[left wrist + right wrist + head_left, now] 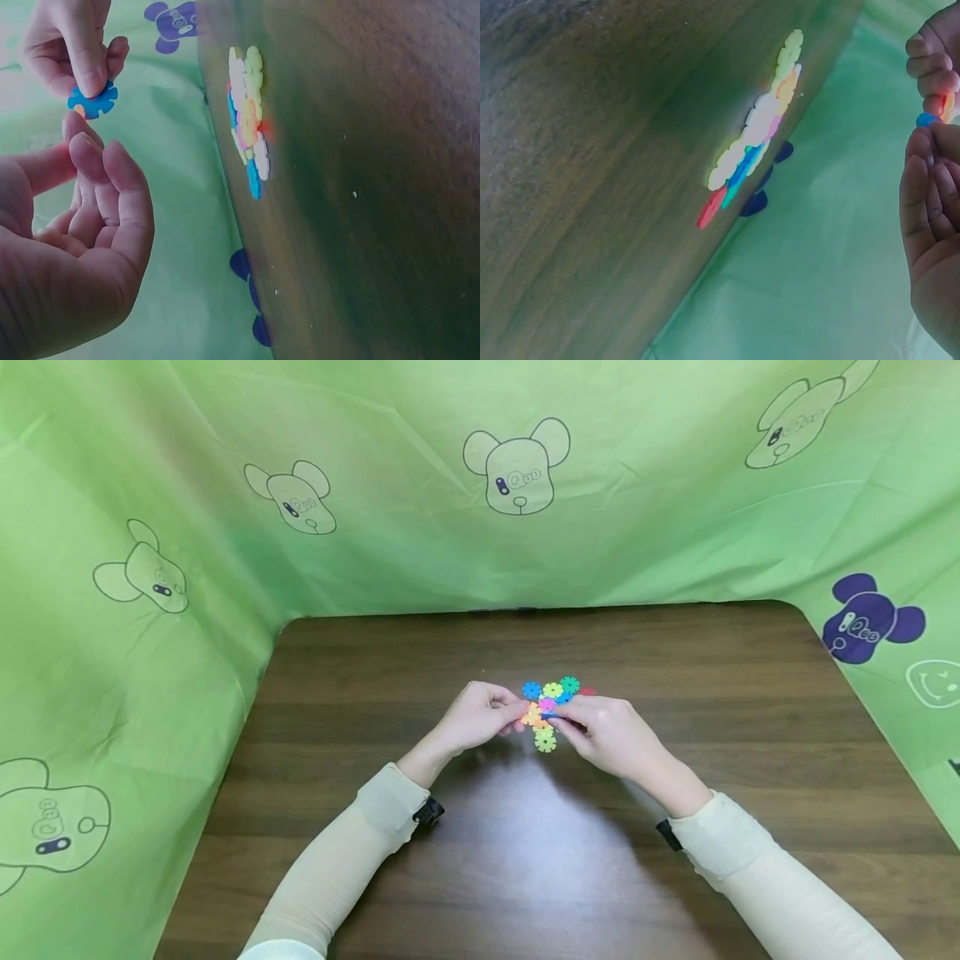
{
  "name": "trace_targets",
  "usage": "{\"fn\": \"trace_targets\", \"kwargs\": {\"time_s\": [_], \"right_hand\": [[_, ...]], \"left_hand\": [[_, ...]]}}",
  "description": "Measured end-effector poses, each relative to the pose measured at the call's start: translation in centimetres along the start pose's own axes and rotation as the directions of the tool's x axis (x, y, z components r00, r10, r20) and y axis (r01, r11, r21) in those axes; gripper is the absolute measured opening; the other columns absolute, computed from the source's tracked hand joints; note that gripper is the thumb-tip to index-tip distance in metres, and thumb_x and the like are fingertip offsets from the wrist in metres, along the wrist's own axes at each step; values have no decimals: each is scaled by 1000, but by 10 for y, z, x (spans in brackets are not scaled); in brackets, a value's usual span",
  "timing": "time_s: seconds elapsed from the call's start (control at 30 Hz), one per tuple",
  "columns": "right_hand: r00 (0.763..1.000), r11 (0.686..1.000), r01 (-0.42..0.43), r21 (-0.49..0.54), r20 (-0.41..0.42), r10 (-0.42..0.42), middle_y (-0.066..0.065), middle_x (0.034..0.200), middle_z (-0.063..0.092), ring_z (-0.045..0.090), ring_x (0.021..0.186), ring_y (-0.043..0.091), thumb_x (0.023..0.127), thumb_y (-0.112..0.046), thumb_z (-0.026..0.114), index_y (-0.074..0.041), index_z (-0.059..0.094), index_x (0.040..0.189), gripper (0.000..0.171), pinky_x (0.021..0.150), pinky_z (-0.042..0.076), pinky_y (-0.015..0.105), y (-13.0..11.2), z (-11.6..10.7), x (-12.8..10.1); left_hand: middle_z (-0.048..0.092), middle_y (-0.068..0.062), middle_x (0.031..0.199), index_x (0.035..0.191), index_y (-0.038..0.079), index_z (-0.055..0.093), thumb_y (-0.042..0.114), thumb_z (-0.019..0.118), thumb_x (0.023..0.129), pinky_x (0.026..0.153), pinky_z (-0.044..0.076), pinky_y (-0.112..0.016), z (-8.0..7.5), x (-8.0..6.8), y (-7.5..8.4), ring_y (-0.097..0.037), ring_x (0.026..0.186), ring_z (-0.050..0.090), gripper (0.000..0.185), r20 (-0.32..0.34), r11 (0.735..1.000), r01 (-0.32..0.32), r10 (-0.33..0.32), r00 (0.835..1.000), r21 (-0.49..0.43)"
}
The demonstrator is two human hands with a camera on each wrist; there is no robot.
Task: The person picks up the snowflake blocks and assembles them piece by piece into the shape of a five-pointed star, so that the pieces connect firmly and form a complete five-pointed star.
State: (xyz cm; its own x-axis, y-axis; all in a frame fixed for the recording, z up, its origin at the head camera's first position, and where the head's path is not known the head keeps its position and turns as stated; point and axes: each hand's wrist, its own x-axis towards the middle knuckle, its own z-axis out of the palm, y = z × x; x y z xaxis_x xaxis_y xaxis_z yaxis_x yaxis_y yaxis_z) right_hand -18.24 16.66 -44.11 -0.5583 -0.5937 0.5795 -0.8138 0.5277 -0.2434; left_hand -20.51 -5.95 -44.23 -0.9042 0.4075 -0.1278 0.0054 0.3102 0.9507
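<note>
My left hand (480, 717) pinches an orange snowflake disc (948, 106) between its fingertips. Between thumb and fingers, my right hand (618, 735) grips a blue snowflake disc (96, 100), its notched rim showing in the left wrist view. The two discs meet edge to edge above the table; whether their slots interlock I cannot tell. Behind and below the hands lies a loose cluster of snowflake discs, among them a yellow-green disc (545, 742), a blue one (531, 690), a green one (570, 683) and a red one (711, 208). Fingers hide part of the cluster.
Everything rests on a brown wood-grain table (360, 877). A green curtain (390, 560) printed with bear heads surrounds its back and sides. Dark straps with small devices, such as the left wrist device (430, 812), sit at both cuffs.
</note>
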Motion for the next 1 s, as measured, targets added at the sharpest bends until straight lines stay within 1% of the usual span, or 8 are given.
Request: {"fn": "trace_targets", "kwargs": {"time_s": [0.1, 0.17, 0.27, 0.33, 0.47, 0.57, 0.8, 1.0], "right_hand": [[1000, 1000, 18, -7, -8, -18, 3, 83, 69, 63, 69, 13, 98, -39, 48, -6, 73, 93, 42, 63, 56, 35, 0, 1, 0], [1000, 1000, 18, -13, -4, -18, 2, 79, 68, 61, 66, 12, 95, -32, 58, -6, 72, 90, 30, 61, 55, 33, 0, 2, 1], [1000, 999, 27, -40, 12, -27, 1, 78, 67, 60, 66, 12, 85, -17, 73, -6, 71, 87, 10, 61, 55, 32, 0, 3, 3], [999, 997, 39, -62, 28, -37, 1, 79, 67, 61, 68, 13, 78, -10, 76, -6, 71, 87, 11, 62, 55, 33, 0, 3, 3], [997, 994, 54, -92, 55, -49, 0, 74, 64, 58, 65, 12, 76, -8, 77, -7, 70, 84, 11, 60, 54, 32, -1, 4, 5], [996, 992, 57, -109, 70, -50, -2, 68, 58, 52, 60, 11, 76, -8, 77, -7, 68, 80, 9, 57, 52, 31, -3, 4, 6], [990, 988, 63, -144, 138, -43, 0, 71, 62, 57, 63, 15, 78, -9, 75, -6, 70, 81, 7, 60, 53, 32, -5, 6, 7], [995, 991, 66, -113, 82, -56, 2, 77, 67, 63, 69, 16, 77, -8, 75, -4, 72, 84, 8, 62, 55, 34, -6, 10, 6]], "left_hand": [[69, -3, 68, 88, 6, 73, 22, 69, 89, 60, 54, -38, 2, -1, 1, -37, 73, 64, 16, -25, 1000, -10, 10, 1000, -1], [69, -4, 67, 88, 5, 73, 20, 69, 89, 60, 54, -39, 3, -1, 1, -35, 71, 65, 16, -46, 1000, -13, 13, 999, -12], [68, -5, 66, 86, 4, 73, 18, 70, 88, 67, 54, -50, 5, -2, 1, -37, 72, 65, 14, -73, 999, -10, 7, 997, -39], [68, -5, 65, 86, 3, 73, 17, 70, 88, 70, 52, -55, 6, -2, 1, -40, 74, 65, 15, -87, 999, 0, -4, 996, -49], [68, -7, 66, 83, 4, 73, 18, 70, 88, 57, 53, -37, 9, -3, -1, -41, 75, 65, 15, -112, 1000, 19, -21, 993, -22], [69, -7, 67, 80, 9, 73, 20, 69, 89, 45, 41, -24, 11, -4, 0, -35, 70, 65, 15, -130, 998, 34, -28, 991, 45], [67, 5, 62, 73, 19, 72, 26, 69, 89, 41, 33, -25, 13, -8, 3, -14, 54, 58, 18, -162, 980, 81, -51, 986, 183], [68, -1, 64, 75, 15, 72, 23, 69, 88, 41, 32, -24, 14, -9, 3, -29, 63, 63, 16, -175, 988, 110, -90, 980, 105]]}}
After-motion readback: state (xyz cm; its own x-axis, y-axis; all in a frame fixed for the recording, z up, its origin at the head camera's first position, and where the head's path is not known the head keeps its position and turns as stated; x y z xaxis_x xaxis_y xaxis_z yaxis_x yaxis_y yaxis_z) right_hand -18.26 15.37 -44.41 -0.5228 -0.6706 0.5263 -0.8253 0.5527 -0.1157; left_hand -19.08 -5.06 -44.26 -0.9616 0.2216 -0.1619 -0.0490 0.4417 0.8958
